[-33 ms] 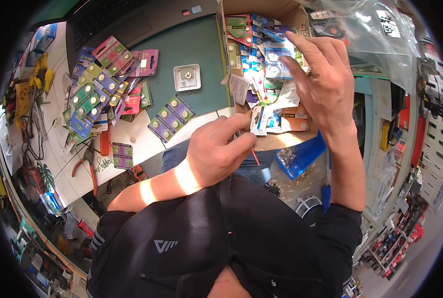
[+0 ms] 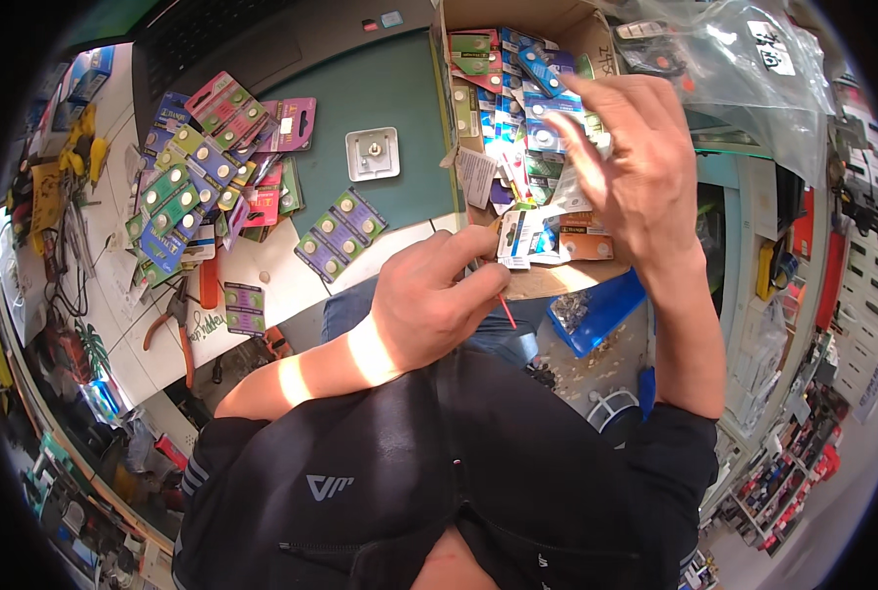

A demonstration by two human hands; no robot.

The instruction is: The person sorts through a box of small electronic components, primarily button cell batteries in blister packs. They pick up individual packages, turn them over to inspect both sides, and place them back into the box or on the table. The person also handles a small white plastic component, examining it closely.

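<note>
An open cardboard box (image 2: 547, 285) full of carded button batteries leans past the table's front edge toward me. My left hand (image 2: 434, 290) is closed at its near left corner, the fingers pinching the edge beside a white-and-blue card (image 2: 514, 236). A thin red rod (image 2: 508, 312) sticks out beneath that hand; whether the hand holds it is unclear. Over the box, slightly blurred, my right hand (image 2: 635, 147) has thumb and forefinger apart. Those fingertips are beside a blue battery card (image 2: 549, 110); no grip on it shows. A small blue pack (image 2: 540, 71) lies just beyond.
Battery cards are heaped (image 2: 203, 177) on the left, near a laptop (image 2: 252, 59). A purple-green battery card (image 2: 340, 234), a square white piece (image 2: 372, 154) and pliers (image 2: 176, 324) lie closer. A clear plastic bag (image 2: 734, 79) is at right, a blue bin (image 2: 596, 315) below the box.
My right hand's fingers have shifted slightly left, and the blue battery card between them lies a little differently. The small blue pack beyond shows more. My left hand stays put.
</note>
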